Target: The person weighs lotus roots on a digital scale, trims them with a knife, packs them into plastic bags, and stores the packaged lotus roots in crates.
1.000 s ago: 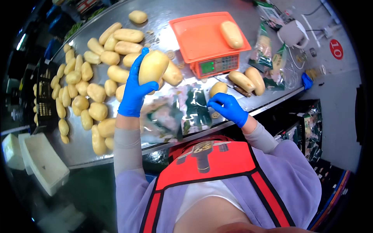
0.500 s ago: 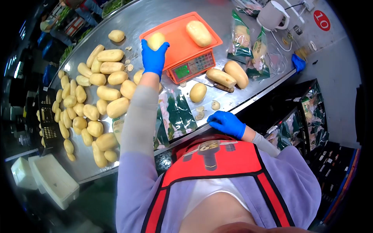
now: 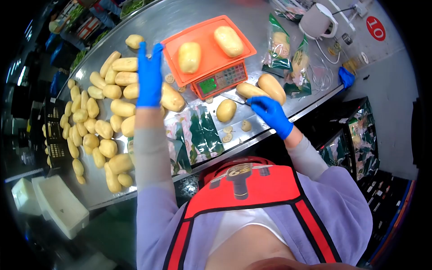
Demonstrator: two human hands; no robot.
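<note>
My left hand (image 3: 150,81), in a blue glove, hangs over the table left of the orange scale (image 3: 211,58), fingers apart and nothing in them. Two pale lotus root pieces (image 3: 189,57) lie apart on the scale's tray. A small round lotus root piece (image 3: 134,41) is just beyond my left fingertips. My right hand (image 3: 271,114), also blue-gloved, is closed on a knife (image 3: 233,96); its handle is mostly hidden by my fingers. Two long lotus root pieces (image 3: 272,88) lie beside that hand, and a rounder one (image 3: 226,110) rests to its left.
Many lotus root pieces (image 3: 123,107) cover the table's left part. Printed green bags (image 3: 203,135) lie at the near edge; filled bags (image 3: 280,47) and a kettle (image 3: 316,20) stand at the right. Cut slices (image 3: 227,134) are scattered about. A black crate (image 3: 58,139) borders the left.
My left hand has let go of the lotus root piece on the scale and moved left. My right hand has reached forward and taken hold of the knife.
</note>
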